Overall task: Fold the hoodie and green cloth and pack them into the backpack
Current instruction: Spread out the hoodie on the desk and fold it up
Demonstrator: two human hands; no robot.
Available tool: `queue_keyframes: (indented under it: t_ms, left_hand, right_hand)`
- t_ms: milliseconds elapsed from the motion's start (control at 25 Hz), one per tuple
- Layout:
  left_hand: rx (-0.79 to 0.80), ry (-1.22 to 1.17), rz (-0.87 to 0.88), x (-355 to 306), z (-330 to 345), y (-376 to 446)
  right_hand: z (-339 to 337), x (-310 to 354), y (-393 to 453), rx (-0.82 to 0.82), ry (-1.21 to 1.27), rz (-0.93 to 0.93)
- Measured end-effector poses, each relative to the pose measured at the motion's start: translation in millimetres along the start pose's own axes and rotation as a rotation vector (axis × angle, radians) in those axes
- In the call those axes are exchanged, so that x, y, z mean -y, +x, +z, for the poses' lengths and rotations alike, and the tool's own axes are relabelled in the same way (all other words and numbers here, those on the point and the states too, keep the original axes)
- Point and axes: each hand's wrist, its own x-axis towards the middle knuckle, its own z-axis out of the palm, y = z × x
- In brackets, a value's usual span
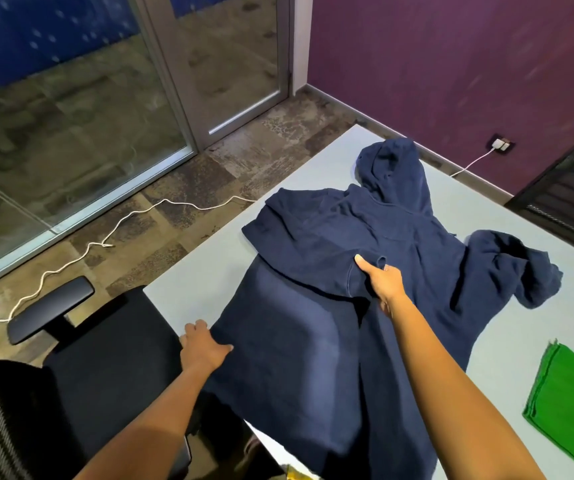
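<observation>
Two bare hands on navy fleece hoodie (375, 237), spread over pale desk (188, 303). Left grip (204, 348) clenched on hem; right grip (382, 282) pinching sleeve cuff. Folded green cloth (569, 407) nearby.

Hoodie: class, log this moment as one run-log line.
hoodie flat on table | left hand at hem | right hand gripping sleeve | green cloth untouched

The left hand (204, 348) is reaching forward, fingers curled in a pinch. The right hand (381, 280) is extending farther, thumb up, fingers closed.

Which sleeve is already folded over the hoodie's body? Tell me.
The left sleeve, folded across the chest with its cuff in the right hand. The right sleeve lies bunched outward.
</observation>
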Motion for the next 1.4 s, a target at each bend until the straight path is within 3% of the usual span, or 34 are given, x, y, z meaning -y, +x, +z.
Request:
queue_keyframes:
  t_ms: [160,280,520,720,840,1000,1240,1400]
  left_hand:
    - [0.020,0.050,-0.057,7,0,-19]
    - [-0.014,0.105,-0.002,0,-3,-36]
    - [0.004,0.288,0.340,-44,-2,-79]
    - [0.133,0.413,0.661,-94,28,-145]
    - [0.230,0.462,0.756,-114,54,-186]
    - [0.271,0.592,0.737,-113,87,-215]
    - [0.234,0.653,0.607,-100,108,-210]
    - [0.250,0.662,0.577,-96,118,-219]
  right_hand:
    - [-21,13,-9,-0.084,-0.014,-0.124]
    - [-42,29,-16,-0.092,-0.062,-0.198]
    - [-123,86,-40,-0.213,-0.020,-0.388]
    - [-202,103,-63,-0.460,0.199,-0.462]
    - [-243,101,-75,-0.687,0.368,-0.495]
    - [-282,93,-84,-0.802,0.464,-0.458]
    - [-299,106,-86,-0.670,0.341,-0.497]
    - [-309,127,-88,-0.669,0.346,-0.594]
